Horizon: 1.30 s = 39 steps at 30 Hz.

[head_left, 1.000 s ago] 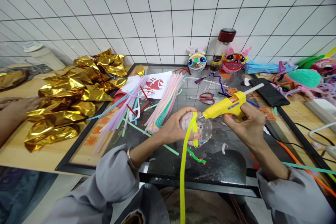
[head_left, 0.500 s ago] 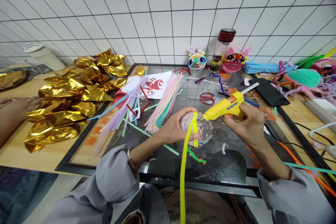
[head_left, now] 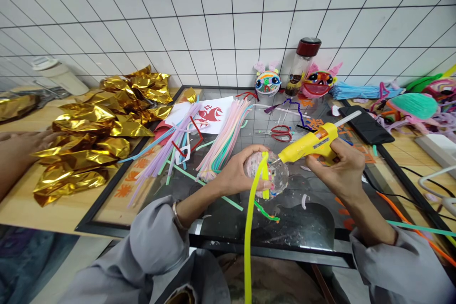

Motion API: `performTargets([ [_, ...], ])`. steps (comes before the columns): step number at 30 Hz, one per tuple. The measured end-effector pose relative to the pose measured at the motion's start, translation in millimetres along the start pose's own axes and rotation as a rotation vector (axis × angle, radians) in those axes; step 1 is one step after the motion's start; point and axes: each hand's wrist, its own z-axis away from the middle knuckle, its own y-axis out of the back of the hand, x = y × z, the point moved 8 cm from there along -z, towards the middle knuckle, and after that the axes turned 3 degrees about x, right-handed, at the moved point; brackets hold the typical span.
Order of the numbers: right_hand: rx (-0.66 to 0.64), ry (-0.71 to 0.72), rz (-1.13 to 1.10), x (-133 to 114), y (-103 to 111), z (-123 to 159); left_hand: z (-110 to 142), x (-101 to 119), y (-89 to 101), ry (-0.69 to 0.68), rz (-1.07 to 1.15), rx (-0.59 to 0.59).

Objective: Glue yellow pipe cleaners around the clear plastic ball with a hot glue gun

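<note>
My left hand [head_left: 245, 171] is closed round a clear round plastic piece [head_left: 282, 180] with a speckled, many-coloured surface. A yellow pipe cleaner [head_left: 248, 237] is folded in several strands across it, and its long tail hangs down past the table's front edge. In my right hand [head_left: 344, 166] is a yellow hot glue gun [head_left: 309, 144], gripped by its handle. The gun's nozzle points left and down at the round piece, close to the yellow strands; I cannot tell if it touches. A white glue stick [head_left: 349, 118] juts from the gun's back.
Red-handled scissors [head_left: 281, 133] lie behind my hands. Pastel pipe cleaners [head_left: 226, 140] and gold foil [head_left: 89, 128] spread to the left, near another person's arm [head_left: 21, 152]. Two decorated faces [head_left: 268, 83] and a bottle [head_left: 301, 69] stand by the wall. A phone [head_left: 366, 124] lies right.
My right hand has shifted slightly right with the glue gun, drawing the nozzle back a little. My left hand and the round piece stay where they were.
</note>
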Motion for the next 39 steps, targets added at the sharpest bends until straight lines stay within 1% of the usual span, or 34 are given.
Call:
performTargets([
  [3, 0.007, -0.002, 0.015, -1.3, -0.4, 0.4, -0.2, 0.2, -0.7, 0.006, 0.005, -0.004],
  [8, -0.038, 0.009, 0.003, -2.9, -4.8, 1.3, -0.4, 0.1, -0.6, 0.007, 0.000, 0.002],
  [12, 0.005, -0.009, 0.056, -0.2, 0.6, -0.2, 0.1, 0.3, 0.2, -0.005, -0.016, 0.002],
  [16, 0.018, -0.026, 0.096, 2.8, 3.7, -0.3, 0.5, 0.3, 1.5, -0.018, -0.036, 0.008],
  [19, 0.030, 0.006, 0.085, -1.1, 4.9, -0.2, 0.5, 0.4, 1.4, -0.023, -0.031, 0.008],
  [23, 0.015, 0.067, 0.083, -9.2, 3.2, -0.6, 0.4, -0.5, 0.5, -0.015, -0.021, 0.005],
  [25, 0.014, 0.076, 0.089, -10.6, 3.0, -0.7, 0.5, -0.8, 0.1, -0.006, -0.023, 0.005],
  [33, 0.025, 0.010, 0.099, -2.9, 4.3, 0.4, 1.0, 0.8, -2.3, 0.005, -0.003, -0.002],
  [36, 0.034, 0.016, 0.098, -1.8, 5.6, -0.5, 1.1, 1.8, -1.9, -0.009, -0.011, 0.001],
  [39, 0.069, 0.017, 0.112, -2.0, 9.5, -2.0, 1.0, 0.9, -2.0, 0.002, -0.018, -0.008],
])
